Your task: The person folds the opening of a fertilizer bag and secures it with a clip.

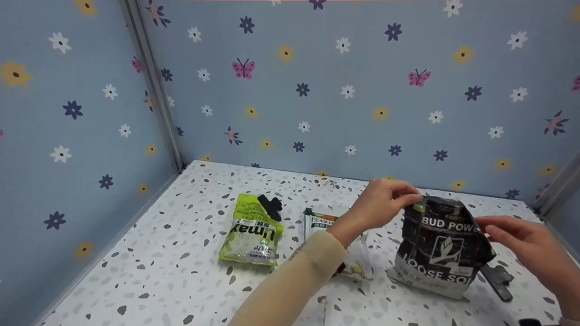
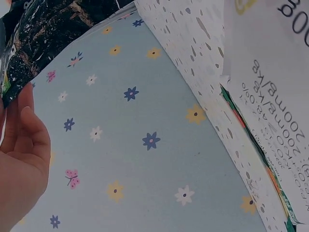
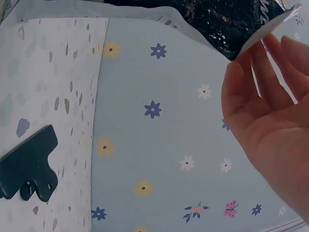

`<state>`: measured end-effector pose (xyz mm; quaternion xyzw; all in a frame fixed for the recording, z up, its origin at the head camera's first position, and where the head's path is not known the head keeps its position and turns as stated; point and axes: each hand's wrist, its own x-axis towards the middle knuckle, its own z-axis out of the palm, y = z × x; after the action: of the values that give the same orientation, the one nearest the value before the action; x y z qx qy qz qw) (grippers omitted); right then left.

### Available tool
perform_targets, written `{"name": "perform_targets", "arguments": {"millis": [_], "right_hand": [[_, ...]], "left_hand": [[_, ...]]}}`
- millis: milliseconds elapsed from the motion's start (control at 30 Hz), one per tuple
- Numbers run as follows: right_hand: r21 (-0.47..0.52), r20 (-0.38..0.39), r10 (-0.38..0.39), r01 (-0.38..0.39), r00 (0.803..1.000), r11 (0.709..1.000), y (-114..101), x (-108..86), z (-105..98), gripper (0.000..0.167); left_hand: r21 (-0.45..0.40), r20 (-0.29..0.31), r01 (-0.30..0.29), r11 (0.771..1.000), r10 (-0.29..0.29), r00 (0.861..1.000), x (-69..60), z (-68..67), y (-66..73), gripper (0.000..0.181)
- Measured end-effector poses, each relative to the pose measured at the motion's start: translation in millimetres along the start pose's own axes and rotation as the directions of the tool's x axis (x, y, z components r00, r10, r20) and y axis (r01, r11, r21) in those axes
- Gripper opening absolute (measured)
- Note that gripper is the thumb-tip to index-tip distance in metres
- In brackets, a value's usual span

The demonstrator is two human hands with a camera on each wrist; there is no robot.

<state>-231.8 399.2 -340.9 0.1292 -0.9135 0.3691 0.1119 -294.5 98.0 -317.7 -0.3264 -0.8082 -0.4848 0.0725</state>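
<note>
A black and grey bag (image 1: 442, 276) printed "BUD POWER" and "LOOSE SOIL" stands on the table at the right. My left hand (image 1: 383, 203) pinches its upper left corner between thumb and fingers. At the bag's upper right edge is my right hand (image 1: 534, 242), its fingertips holding the edge. In the right wrist view, the right fingers (image 3: 244, 79) meet the dark bag (image 3: 222, 31) where its pale inner side shows. A black clip (image 1: 498, 278) lies on the table just right of the bag, below the right hand.
At the left lies a green and white bag (image 1: 249, 240), with another black clip (image 1: 270, 207) at its top. A white packet (image 1: 360, 258) lies midway, partly hidden by the left forearm. Patterned walls (image 1: 317, 99) enclose the table (image 1: 181, 253). A dark object (image 1: 529, 322) shows at the bottom edge.
</note>
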Motion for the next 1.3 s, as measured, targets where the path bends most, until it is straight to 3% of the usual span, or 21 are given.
{"name": "perform_targets", "arguments": {"millis": [167, 300, 367, 433, 467, 533, 667, 700, 733, 800, 1100, 1300], "right_hand": [[-0.002, -0.016, -0.01, 0.01, 1.0, 1.0, -16.8, 9.6, 6.5, 0.042], [0.007, -0.046, -0.003, 0.004, 0.999, 1.0, -28.5, 15.4, 12.8, 0.037], [0.016, -0.072, -0.006, 0.007, 0.997, 1.0, -33.2, 16.4, 16.8, 0.029], [0.009, -0.097, -0.015, 0.016, 0.995, 1.0, -37.1, 16.8, 20.0, 0.023], [0.003, -0.107, -0.022, 0.022, 0.994, 1.0, -38.9, 17.0, 21.3, 0.02], [-0.001, -0.116, -0.032, 0.032, 0.993, 0.999, -40.8, 18.0, 22.7, 0.019], [0.008, -0.112, -0.049, 0.05, 0.992, 0.999, -41.5, 20.2, 23.1, 0.018], [0.012, -0.113, -0.052, 0.054, 0.992, 0.998, -41.2, 20.5, 23.2, 0.017], [0.016, -0.114, -0.056, 0.058, 0.992, 0.998, -40.6, 20.7, 23.2, 0.017], [0.029, -0.113, -0.06, 0.063, 0.992, 0.998, -38.9, 20.9, 23.4, 0.016], [0.071, -0.074, -0.066, 0.071, 0.995, 0.995, -17.1, 14.1, 23.6, 0.014], [0.093, -0.058, -0.056, 0.062, 0.997, 0.994, 3.2, 1.7, 20.9, 0.009]], "left_hand": [[0.054, 0.002, -0.045, 0.998, 0.045, 0.999, -0.8, -1.6, 1.8, 0.018], [0.164, 0.019, -0.07, 0.984, 0.068, 0.997, 1.8, -1.3, 9.4, 0.02], [0.24, 0.04, -0.075, 0.968, 0.067, 0.997, 4.4, 0.6, 17.3, 0.024], [0.341, 0.069, -0.1, 0.935, 0.082, 0.994, 7.4, 4.2, 26.8, 0.027], [0.396, 0.087, -0.124, 0.91, 0.097, 0.992, 9.1, 6.9, 31.2, 0.028], [0.519, 0.125, -0.181, 0.836, 0.135, 0.983, 11.7, 13.4, 39.3, 0.029], [0.737, 0.206, -0.275, 0.617, 0.182, 0.961, 16.9, 30.6, 52.8, 0.026], [0.766, 0.225, -0.288, 0.574, 0.18, 0.958, 18.5, 34.9, 55.9, 0.025], [0.786, 0.238, -0.295, 0.543, 0.175, 0.955, 20.2, 38.8, 58.6, 0.024], [0.806, 0.25, -0.302, 0.51, 0.17, 0.953, 22.9, 44.9, 62.1, 0.022], [0.771, 0.207, -0.248, 0.586, 0.137, 0.969, 25.1, 50.9, 62.4, 0.017], [0.757, 0.218, -0.236, 0.609, 0.104, 0.97, 25.4, 53.4, 65.8, 0.019]]}}
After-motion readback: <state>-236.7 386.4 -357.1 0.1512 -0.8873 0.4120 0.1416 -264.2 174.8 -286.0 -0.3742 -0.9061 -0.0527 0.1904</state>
